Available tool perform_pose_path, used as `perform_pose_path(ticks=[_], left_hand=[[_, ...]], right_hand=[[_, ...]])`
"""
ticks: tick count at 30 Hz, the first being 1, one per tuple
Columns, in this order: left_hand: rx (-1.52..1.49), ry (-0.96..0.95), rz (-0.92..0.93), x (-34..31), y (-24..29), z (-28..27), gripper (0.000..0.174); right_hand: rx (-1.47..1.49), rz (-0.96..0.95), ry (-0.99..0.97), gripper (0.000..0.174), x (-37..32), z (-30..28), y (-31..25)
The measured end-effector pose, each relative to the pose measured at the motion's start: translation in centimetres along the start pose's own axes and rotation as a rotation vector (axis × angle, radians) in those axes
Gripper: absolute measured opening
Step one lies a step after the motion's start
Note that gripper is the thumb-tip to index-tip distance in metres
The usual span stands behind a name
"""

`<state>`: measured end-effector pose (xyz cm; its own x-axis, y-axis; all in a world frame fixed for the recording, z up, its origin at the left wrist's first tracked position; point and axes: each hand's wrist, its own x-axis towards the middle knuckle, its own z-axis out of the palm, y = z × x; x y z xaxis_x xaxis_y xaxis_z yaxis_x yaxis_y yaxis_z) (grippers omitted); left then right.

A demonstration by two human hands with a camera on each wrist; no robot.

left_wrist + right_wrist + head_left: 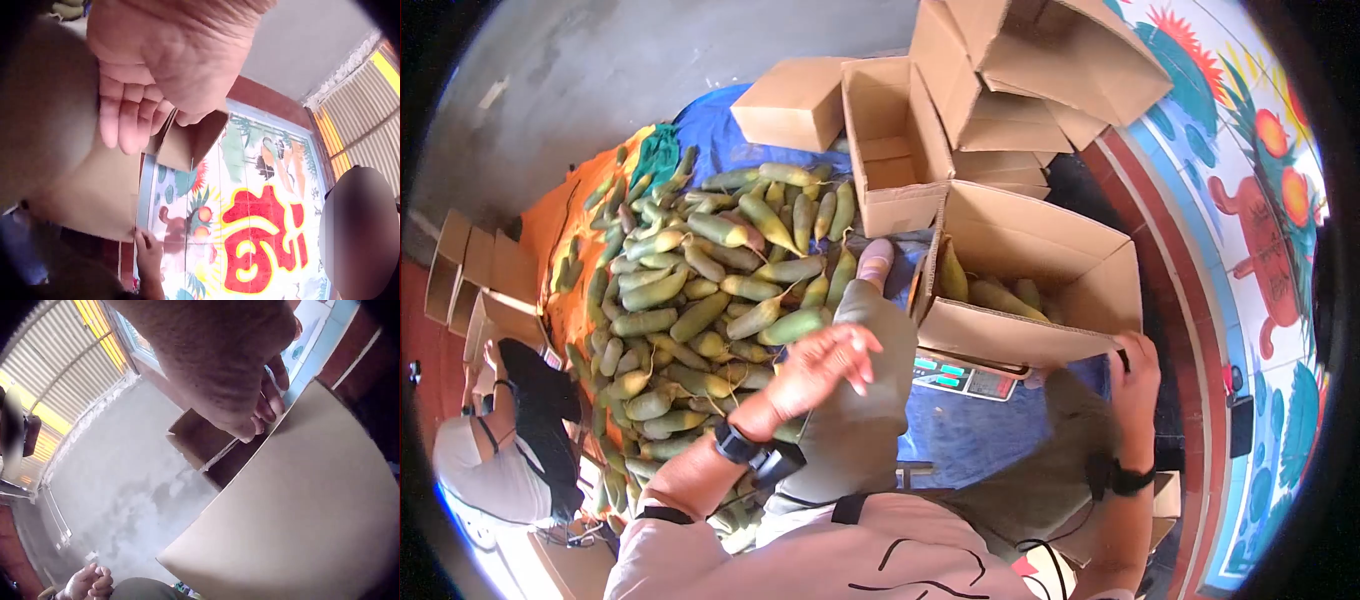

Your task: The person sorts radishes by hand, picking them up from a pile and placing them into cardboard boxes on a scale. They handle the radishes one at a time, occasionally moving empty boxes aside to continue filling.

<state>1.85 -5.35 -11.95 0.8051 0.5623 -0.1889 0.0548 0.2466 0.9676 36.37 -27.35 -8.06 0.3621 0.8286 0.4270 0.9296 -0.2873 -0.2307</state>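
My left hand (822,368) hovers over the edge of the radish pile (700,290), its fingers loosely bent and holding nothing. In the left wrist view, the palm side of that left hand (156,75) shows with the fingers hanging down. The right hand (1138,385) grips the near right corner of an open cardboard box (1010,335). Seen from the right wrist, its fingers (270,403) bend over the box's top rim. Several green radishes (1000,298) lie inside at the left end. The box stands on a digital scale (965,378) with a lit display.
Beyond the box stand another open carton (890,150), a closed one (790,105) and a stack of empty cartons (1020,90). A blue tarp (960,440) covers the floor. Another person (500,450) works at the left beside more boxes (475,265). A tiled wall (1260,200) rises at right.
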Motion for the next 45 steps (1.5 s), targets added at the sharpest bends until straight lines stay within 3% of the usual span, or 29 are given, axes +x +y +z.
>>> perform_pose_path(ticks=[4,6,8,10,14,17,18,20,23,26,28,31,34,36,40,42,45], left_hand=[[0.112,0.398,0.054,0.8,-2.7,-6.4,0.027],[0.142,0.503,0.004,1.0,-5.3,-9.8,0.026],[0.124,0.540,-0.034,1.2,-8.3,-12.7,0.025],[0.216,0.625,-0.212,1.5,-10.9,-14.8,0.024],[0.232,0.661,-0.381,2.8,-16.3,-18.1,0.023],[0.303,0.596,-0.315,4.8,-24.2,-22.6,0.026],[0.298,0.596,-0.319,5.1,-23.7,-22.1,0.026],[1.094,0.529,-0.418,6.4,-21.1,-20.2,0.037],[1.143,0.476,-0.530,8.4,-20.4,-19.7,0.050],[1.180,0.426,-0.531,10.0,-22.5,-20.9,0.057],[1.200,0.413,-0.478,10.8,-23.3,-21.4,0.058],[1.164,0.386,-0.589,11.1,-23.7,-21.6,0.058],[1.334,0.355,-0.533,10.5,-23.6,-20.7,0.046],[1.366,0.386,-0.546,10.4,-23.7,-20.5,0.027],[1.243,0.468,-0.547,7.9,-23.4,-20.0,0.031],[1.457,0.274,-0.458,5.2,-27.8,-21.4,0.036],[1.464,0.152,-0.550,2.1,-26.5,-20.0,0.037]], right_hand=[[-0.006,0.123,0.012,0.014,-3.4,-1.3,1.2],[-0.012,0.151,-0.011,0.014,-5.1,-1.2,1.6],[-0.017,0.182,-0.032,0.013,-6.4,-1.0,1.8],[-0.002,0.256,-0.067,0.011,-7.2,-0.4,2.0],[-0.017,0.270,-0.053,0.009,-7.0,-0.1,2.1],[-0.070,0.283,-0.130,0.007,-7.1,0.1,2.4],[-0.084,0.285,-0.133,0.007,-7.3,0.2,2.6],[-0.099,0.284,-0.136,0.006,-7.3,0.4,2.7],[-0.136,0.273,-0.139,0.005,-7.1,0.6,2.7],[-0.143,0.293,-0.154,0.004,-6.9,0.5,2.7],[-0.123,0.329,-0.183,0.004,-6.4,0.3,2.1],[-0.165,0.301,-0.201,0.003,-6.7,0.6,2.6],[-0.161,0.308,-0.194,0.003,-6.7,0.7,2.5],[-0.143,0.304,-0.190,0.003,-6.5,0.7,2.2],[-0.112,0.322,-0.187,0.003,-6.8,0.7,2.2],[-0.111,0.312,-0.176,0.004,-6.7,0.6,1.8],[-0.123,0.261,-0.169,0.005,-6.8,0.6,2.0]])
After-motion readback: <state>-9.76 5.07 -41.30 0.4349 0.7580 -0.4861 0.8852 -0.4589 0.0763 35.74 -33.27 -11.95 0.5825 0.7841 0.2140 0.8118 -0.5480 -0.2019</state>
